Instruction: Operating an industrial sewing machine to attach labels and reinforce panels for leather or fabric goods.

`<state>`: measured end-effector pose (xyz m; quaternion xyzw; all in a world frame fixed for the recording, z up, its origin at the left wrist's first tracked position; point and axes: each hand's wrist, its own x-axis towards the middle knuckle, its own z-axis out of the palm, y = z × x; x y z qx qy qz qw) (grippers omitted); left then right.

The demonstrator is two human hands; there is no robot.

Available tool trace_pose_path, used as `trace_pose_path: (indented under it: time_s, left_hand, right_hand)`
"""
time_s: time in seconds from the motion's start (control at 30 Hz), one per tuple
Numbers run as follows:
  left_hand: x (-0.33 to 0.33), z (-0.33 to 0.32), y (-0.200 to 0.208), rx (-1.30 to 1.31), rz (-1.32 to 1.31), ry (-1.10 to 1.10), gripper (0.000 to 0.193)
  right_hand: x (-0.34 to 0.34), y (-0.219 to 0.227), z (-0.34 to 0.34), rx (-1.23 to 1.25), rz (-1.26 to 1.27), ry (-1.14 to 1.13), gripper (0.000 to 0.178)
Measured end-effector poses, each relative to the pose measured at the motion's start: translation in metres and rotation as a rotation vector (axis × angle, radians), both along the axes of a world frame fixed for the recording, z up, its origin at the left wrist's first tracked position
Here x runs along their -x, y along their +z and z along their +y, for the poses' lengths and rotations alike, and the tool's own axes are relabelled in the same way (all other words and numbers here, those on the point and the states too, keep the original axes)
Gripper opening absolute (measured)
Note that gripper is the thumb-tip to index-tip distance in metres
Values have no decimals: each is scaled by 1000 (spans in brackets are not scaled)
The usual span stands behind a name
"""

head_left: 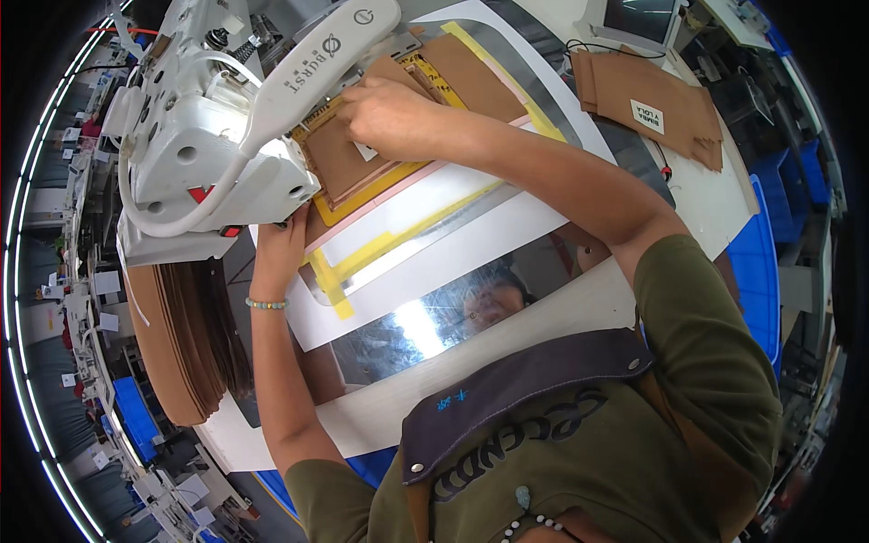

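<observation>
My right hand (387, 118) is closed, fingers bent, at a raised brown leather-like flap (400, 76) over the yellow frame (348, 210). Inside that frame lies a brown panel (330, 163), and part of a white label (366, 152) shows below my wrist. At the near left corner of the frame, my left hand (282, 242) reaches beneath the white sewing machine's head (213, 149). Its fingertips are mostly hidden there. Yellow tape (385, 242) runs along a clear template sheet on white paper (362, 303).
A long white lamp arm (317, 68) hangs over the work on the left. Stacked brown panels (176, 344) hang below the machine. More brown pieces (647, 104) lie at the far right, beside a screen (638, 20). A shiny metal plate (398, 339) covers the near table.
</observation>
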<state>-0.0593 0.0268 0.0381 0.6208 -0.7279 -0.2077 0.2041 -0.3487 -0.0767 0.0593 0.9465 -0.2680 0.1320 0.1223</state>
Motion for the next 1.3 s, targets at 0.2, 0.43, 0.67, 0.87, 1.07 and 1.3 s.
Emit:
trace_pose_path:
  time_s: [0.2,0.43,0.67,0.87,1.07,1.3]
  left_hand:
    - [12,-20,-4,145,115,-304,40]
    - [13,-23,-11,210,22,-308,40]
    - [-39,-32,-52,122,326,-79,42]
    - [6,-61,-20,329,17,-437,40]
    - [10,-50,-14,367,-198,-331,43]
    - [6,-50,-15,398,-157,-363,40]
  right_hand:
    - [8,-35,-2,-315,-365,192,28]
    - [1,-49,19,-309,-214,307,51]
    - [2,-44,21,-383,-234,325,52]
    - [9,-54,19,-384,-237,306,51]
    - [0,-46,21,-380,-228,327,52]
    - [-5,-48,20,-371,-240,276,53]
